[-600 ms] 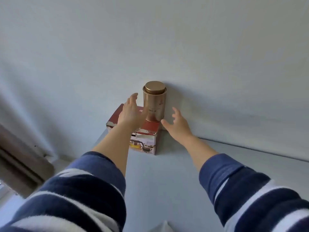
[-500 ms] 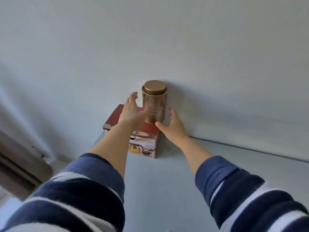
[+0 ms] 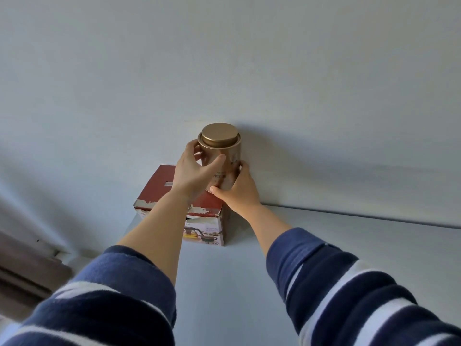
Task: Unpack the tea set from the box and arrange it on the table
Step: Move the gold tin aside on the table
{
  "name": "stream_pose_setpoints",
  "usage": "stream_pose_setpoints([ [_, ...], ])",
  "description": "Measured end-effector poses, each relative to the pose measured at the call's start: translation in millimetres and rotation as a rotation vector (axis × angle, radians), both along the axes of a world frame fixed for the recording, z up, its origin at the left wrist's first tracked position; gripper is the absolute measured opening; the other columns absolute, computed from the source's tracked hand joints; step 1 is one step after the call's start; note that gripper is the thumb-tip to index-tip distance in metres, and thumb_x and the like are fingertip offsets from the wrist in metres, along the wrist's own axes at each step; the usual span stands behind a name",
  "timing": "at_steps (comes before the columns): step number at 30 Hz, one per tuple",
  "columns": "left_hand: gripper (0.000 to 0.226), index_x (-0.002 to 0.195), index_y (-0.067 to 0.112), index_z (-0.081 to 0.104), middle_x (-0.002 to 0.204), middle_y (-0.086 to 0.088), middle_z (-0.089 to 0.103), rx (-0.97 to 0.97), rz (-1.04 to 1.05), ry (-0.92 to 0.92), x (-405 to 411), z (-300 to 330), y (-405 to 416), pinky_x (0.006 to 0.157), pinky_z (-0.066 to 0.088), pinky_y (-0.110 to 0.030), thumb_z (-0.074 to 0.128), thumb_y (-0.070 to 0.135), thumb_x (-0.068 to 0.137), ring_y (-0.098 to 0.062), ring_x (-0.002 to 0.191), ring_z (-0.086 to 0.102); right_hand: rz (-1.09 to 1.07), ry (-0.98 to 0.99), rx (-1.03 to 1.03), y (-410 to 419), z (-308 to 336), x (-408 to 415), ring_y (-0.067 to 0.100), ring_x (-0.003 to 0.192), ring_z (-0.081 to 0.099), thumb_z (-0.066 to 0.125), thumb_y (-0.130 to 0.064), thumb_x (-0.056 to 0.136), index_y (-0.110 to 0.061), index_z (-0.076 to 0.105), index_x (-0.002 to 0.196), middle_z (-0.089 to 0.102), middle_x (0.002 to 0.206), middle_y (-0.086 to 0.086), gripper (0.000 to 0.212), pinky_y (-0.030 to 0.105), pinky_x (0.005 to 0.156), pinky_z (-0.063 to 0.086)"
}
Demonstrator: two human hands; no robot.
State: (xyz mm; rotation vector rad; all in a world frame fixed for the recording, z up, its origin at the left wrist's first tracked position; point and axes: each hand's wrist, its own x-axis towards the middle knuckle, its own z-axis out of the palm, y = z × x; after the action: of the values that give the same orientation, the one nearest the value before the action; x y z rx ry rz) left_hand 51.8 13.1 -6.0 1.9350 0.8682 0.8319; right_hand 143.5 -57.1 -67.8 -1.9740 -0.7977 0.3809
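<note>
Head view, hands: the left hand [image 3: 190, 172] wraps the left side of the gold tea canister [image 3: 220, 158], thumb across its front; the right hand [image 3: 238, 189] cups the lower right side and base. Both are closed onto the canister, one on each side.
Head view, task's thing: the red tea set box [image 3: 179, 196] lies closed at the far left corner of the white table [image 3: 349, 245], against the wall [image 3: 224, 58]. The canister stands upright above the box's top, lid on.
Hidden: the left forearm covers the middle of the box's top and part of its printed front; whether the canister's base touches the box cannot be told, as the hands hide it.
Hard to read: the print on the canister and box is too small to make out.
Cut off: both striped sleeves [image 3: 349, 295] run out of the bottom edge.
Edges: the box sits at the table's left edge, its left end just over it.
Open room: bare tabletop spreads to the right of the box and toward the person.
</note>
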Motion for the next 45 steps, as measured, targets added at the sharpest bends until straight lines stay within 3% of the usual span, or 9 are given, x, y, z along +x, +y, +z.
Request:
stream_pose_setpoints([
  [9,0.060,0.130,0.020,0.047,0.125,0.006,0.056,-0.018,-0.140,0.019,51,9,-111,0.091,0.039,-0.024,0.072,0.039,0.079,-0.005,0.110,0.051,-0.126,-0.043,-0.051,-133,16,42,0.024,0.129,0.036,0.080,-0.037,0.068,-0.016,0.027,0.140,0.054,0.128,0.001,0.092,0.037,0.100,0.045],
  [14,0.062,0.131,0.019,0.045,0.125,0.005,0.055,-0.050,-0.226,0.003,96,8,-206,0.088,0.040,-0.023,0.072,0.038,0.079,-0.008,0.109,0.051,-0.206,-0.051,-0.076,-231,14,82,0.027,0.125,0.039,0.080,-0.037,0.067,-0.016,0.027,0.139,0.055,0.127,0.001,0.091,0.043,0.098,0.047],
  [18,0.061,0.130,0.018,0.046,0.124,0.004,0.055,-0.092,-0.263,-0.019,136,0,-290,0.086,0.041,-0.023,0.073,0.036,0.078,-0.009,0.109,0.052,-0.235,-0.055,-0.106,-314,8,121,0.027,0.126,0.040,0.080,-0.038,0.066,-0.016,0.026,0.139,0.055,0.128,0.002,0.093,0.038,0.098,0.047],
  [22,0.063,0.131,0.019,0.044,0.123,0.005,0.055,-0.135,-0.301,-0.031,187,-13,-375,0.085,0.041,-0.022,0.074,0.035,0.078,-0.007,0.108,0.051,-0.262,-0.015,-0.134,-404,-1,173,0.027,0.121,0.047,0.080,-0.037,0.063,-0.018,0.027,0.137,0.056,0.123,0.002,0.092,0.042,0.095,0.050],
  [25,0.070,0.137,0.022,0.038,0.124,0.007,0.053,-0.210,-0.339,-0.062,224,-27,-429,0.083,0.041,-0.021,0.074,0.033,0.078,-0.007,0.110,0.051,-0.289,-0.001,-0.175,-458,-7,211,0.025,0.115,0.053,0.079,-0.033,0.062,-0.018,0.031,0.135,0.060,0.116,-0.002,0.089,0.038,0.091,0.052],
  [28,0.072,0.138,0.023,0.040,0.130,0.006,0.052,-0.250,-0.386,-0.067,260,-48,-467,0.090,0.044,-0.024,0.074,0.035,0.076,-0.008,0.117,0.051,-0.316,-0.027,-0.240,-500,-17,246,0.024,0.112,0.057,0.079,-0.033,0.062,-0.017,0.032,0.133,0.062,0.115,0.000,0.086,0.033,0.086,0.052],
  [35,0.067,0.136,0.024,0.042,0.135,0.006,0.050,-0.297,-0.472,-0.044,337,-89,-512,0.093,0.043,-0.023,0.074,0.026,0.078,-0.008,0.120,0.049,-0.386,0.029,-0.197,-548,-56,311,0.022,0.104,0.061,0.082,-0.026,0.063,-0.018,0.036,0.130,0.062,0.115,0.001,0.081,0.038,0.087,0.055],
  [45,0.070,0.137,0.024,0.042,0.134,0.006,0.050,-0.228,-0.474,0.004,396,-124,-524,0.094,0.043,-0.023,0.076,0.028,0.076,-0.006,0.117,0.050,-0.419,0.096,-0.123,-557,-98,364,0.018,0.103,0.061,0.083,-0.028,0.063,-0.019,0.040,0.123,0.061,0.113,-0.002,0.075,0.030,0.077,0.054],
])
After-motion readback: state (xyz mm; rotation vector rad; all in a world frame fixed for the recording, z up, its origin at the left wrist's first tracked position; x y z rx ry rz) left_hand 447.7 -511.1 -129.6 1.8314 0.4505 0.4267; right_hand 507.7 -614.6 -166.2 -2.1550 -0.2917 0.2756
